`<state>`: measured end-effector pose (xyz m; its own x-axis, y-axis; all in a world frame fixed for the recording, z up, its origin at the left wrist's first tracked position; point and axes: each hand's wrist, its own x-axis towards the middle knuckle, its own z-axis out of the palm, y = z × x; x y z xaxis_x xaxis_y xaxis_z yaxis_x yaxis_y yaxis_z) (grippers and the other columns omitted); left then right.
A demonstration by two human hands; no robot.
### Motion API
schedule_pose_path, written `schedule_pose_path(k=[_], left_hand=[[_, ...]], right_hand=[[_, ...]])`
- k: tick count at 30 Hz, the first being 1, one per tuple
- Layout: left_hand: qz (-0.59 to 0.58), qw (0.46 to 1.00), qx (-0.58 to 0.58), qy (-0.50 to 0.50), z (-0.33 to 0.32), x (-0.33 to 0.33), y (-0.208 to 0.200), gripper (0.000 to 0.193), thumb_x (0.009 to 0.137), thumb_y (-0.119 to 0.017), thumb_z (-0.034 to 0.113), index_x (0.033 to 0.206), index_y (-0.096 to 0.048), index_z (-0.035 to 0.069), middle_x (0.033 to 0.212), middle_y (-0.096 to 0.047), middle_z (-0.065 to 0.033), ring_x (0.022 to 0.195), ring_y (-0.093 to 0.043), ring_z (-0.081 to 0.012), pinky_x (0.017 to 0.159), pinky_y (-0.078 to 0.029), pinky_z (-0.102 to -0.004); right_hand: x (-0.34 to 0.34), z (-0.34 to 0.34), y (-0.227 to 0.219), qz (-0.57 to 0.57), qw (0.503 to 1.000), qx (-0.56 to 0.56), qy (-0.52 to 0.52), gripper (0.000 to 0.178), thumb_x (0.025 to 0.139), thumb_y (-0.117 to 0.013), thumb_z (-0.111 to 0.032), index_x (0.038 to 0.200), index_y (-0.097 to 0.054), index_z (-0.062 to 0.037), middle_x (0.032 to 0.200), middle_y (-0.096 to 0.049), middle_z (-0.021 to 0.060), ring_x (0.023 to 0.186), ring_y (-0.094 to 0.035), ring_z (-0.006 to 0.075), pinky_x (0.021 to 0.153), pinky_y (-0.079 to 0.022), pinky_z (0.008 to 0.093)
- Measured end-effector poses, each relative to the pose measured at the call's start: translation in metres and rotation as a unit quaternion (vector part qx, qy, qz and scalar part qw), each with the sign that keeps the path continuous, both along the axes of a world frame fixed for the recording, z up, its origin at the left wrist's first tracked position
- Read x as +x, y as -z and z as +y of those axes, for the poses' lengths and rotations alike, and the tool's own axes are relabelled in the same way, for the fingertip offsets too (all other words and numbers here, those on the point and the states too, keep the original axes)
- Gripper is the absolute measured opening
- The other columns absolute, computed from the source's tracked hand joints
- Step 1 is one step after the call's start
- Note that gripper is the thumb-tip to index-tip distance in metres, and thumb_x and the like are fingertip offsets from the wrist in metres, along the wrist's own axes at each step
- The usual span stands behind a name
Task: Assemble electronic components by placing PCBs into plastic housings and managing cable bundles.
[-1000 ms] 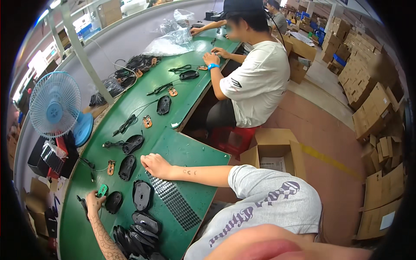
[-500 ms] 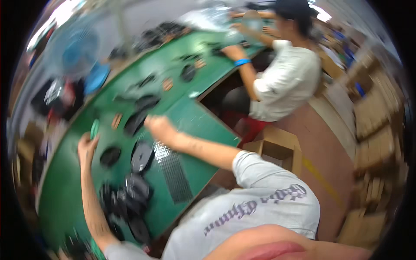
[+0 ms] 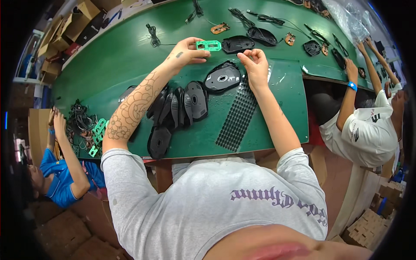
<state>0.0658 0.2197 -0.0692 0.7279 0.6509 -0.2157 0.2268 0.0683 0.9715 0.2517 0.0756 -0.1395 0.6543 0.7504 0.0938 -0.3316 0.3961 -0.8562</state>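
Observation:
My left hand is closed on a bright green plastic frame, slotted and pointed at its right end. My right hand is just right of it, thumb and forefinger pinched; anything between them is too small to make out. Beyond my hands lies an open black mouse shell. A black computer mouse rests underside up below the frame. Beneath my right wrist stretches a clear sheet of small round black pads. Several more mice are clustered beside my left forearm.
Orange circuit boards and coiled black cables are spread over the green table. More green frames lie by a cable heap at left. Co-workers sit on both sides, one in blue, another in white.
My view has swung and sharpened from blur. My hands, earlier farther apart, are now close together. The green frame is still in my left hand.

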Motion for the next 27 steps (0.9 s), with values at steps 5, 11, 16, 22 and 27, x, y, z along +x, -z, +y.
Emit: schedule_pose_path(k=[5, 11, 16, 22, 27], left_hand=[[0.078, 0.992, 0.095, 0.008, -0.002, 0.022, -0.008, 0.038, 0.081, -0.076, 0.024, 0.107, -0.064, -0.001, 0.082, -0.066, -0.0076, 0.073, -0.064, -0.0133, 0.066, -0.054, -0.0224], [0.177, 0.964, 0.199, 0.026, -0.001, 0.034, -0.019, 0.036, 0.081, -0.077, 0.03, 0.096, -0.07, -0.002, 0.078, -0.067, -0.0071, 0.073, -0.065, -0.013, 0.064, -0.053, -0.0235], [0.141, 0.982, 0.117, 0.051, -0.007, 0.048, -0.032, 0.037, 0.082, -0.076, 0.03, 0.096, -0.07, -0.003, 0.077, -0.065, -0.0058, 0.07, -0.063, -0.011, 0.064, -0.052, -0.0218], [0.007, 0.997, 0.0, 0.082, -0.018, 0.055, -0.016, 0.033, 0.084, -0.073, 0.03, 0.092, -0.069, -0.002, 0.07, -0.06, -0.0026, 0.062, -0.056, -0.0081, 0.059, -0.049, -0.0203], [0.105, 0.981, 0.151, 0.065, -0.015, 0.058, -0.007, 0.026, 0.085, -0.071, 0.027, 0.092, -0.07, 0.002, 0.071, -0.066, -0.0037, 0.053, -0.052, -0.0084, 0.05, -0.042, -0.0202]], right_hand=[[0.01, 0.005, 0.003, -0.013, 1.0, 0.005, -0.013, 0.032, 0.08, -0.07, 0.007, 0.091, -0.044, -0.0076, 0.093, -0.059, 0.0065, 0.084, -0.059, 0.0138, 0.082, -0.049, 0.0249], [0.009, 0.002, -0.002, -0.165, 0.986, 0.015, 0.009, 0.032, 0.08, -0.069, 0.008, 0.091, -0.043, -0.0071, 0.093, -0.058, 0.0071, 0.084, -0.059, 0.0142, 0.083, -0.049, 0.025], [-0.007, 0.006, -0.011, -0.182, 0.982, 0.04, -0.043, 0.031, 0.082, -0.066, 0.009, 0.091, -0.042, -0.0082, 0.093, -0.057, 0.0061, 0.084, -0.058, 0.0137, 0.083, -0.049, 0.0255], [-0.001, 0.0, -0.003, -0.011, 0.996, 0.078, -0.048, 0.032, 0.081, -0.067, 0.009, 0.089, -0.041, -0.0074, 0.091, -0.057, 0.0072, 0.082, -0.06, 0.0145, 0.079, -0.052, 0.0258], [0.009, -0.007, -0.013, 0.05, 0.995, 0.072, -0.038, 0.033, 0.08, -0.068, 0.008, 0.087, -0.04, -0.0081, 0.091, -0.058, 0.0076, 0.081, -0.06, 0.0142, 0.078, -0.053, 0.0256]])
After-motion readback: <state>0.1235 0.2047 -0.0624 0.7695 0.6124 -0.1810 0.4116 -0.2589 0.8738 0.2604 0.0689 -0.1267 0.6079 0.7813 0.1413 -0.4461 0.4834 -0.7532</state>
